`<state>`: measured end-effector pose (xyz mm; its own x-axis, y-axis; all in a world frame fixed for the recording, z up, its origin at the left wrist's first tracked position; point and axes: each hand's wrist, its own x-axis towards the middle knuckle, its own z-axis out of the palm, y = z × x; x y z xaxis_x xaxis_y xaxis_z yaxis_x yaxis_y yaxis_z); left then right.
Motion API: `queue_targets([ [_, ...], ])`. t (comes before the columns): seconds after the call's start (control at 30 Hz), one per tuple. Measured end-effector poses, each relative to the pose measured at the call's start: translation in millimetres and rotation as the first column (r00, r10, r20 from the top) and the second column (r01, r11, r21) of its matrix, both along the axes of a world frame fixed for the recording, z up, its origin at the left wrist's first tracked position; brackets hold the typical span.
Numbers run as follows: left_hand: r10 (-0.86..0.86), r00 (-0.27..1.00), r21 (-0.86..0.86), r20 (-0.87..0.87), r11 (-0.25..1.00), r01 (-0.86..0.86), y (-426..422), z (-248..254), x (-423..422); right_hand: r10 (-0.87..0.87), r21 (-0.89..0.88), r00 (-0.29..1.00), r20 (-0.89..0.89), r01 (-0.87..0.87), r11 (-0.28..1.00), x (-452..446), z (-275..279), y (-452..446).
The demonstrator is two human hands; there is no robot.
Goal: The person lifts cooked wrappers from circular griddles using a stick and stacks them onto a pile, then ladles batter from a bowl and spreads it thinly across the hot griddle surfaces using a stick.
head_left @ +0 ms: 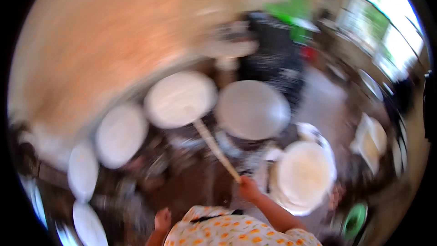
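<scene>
My right hand (248, 188) is closed round the lower end of a long wooden stick (216, 150). The stick slants up and left, and its far end lies over a round white disc (181, 99). My left hand (163, 220) is low in the view beside my patterned clothing, held in a loose fist; blur hides whether anything is in it. A bare grey round plate (253, 110) sits right of the white disc. Near my right arm stands a stack of pale round flat sheets (305, 174).
More white discs (121, 135) curve down the left side along the wall (104, 45). Behind the grey plate is a dark stack (271, 48), with a green item (293, 11) above it. A green bowl (355, 221) is at lower right, and a bright window (382, 27) at upper right.
</scene>
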<state>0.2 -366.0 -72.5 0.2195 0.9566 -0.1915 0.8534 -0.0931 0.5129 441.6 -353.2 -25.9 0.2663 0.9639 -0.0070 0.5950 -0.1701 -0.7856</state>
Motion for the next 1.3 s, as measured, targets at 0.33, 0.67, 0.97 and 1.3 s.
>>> queue_targets([
  [0.33,0.681,-0.731,-0.861,0.051,-0.340,-0.377,-299,-99,-80,0.593,0.019,0.802,0.073,-0.595,0.803,-180,2,25],
  [0.67,-0.374,-0.920,-0.923,0.117,0.301,-0.240,-306,-88,-202,0.873,-0.117,0.482,0.075,-0.865,0.488,-388,58,-9],
  [0.97,-0.809,-0.585,-0.980,0.061,0.062,-0.188,-384,-148,-260,0.969,-0.010,0.223,0.108,-0.974,0.226,-466,43,-12],
  [1.3,-0.480,-0.830,-0.891,-0.284,0.452,0.043,-445,-65,-202,0.955,-0.023,0.289,0.070,-0.956,0.291,-452,31,-10],
])
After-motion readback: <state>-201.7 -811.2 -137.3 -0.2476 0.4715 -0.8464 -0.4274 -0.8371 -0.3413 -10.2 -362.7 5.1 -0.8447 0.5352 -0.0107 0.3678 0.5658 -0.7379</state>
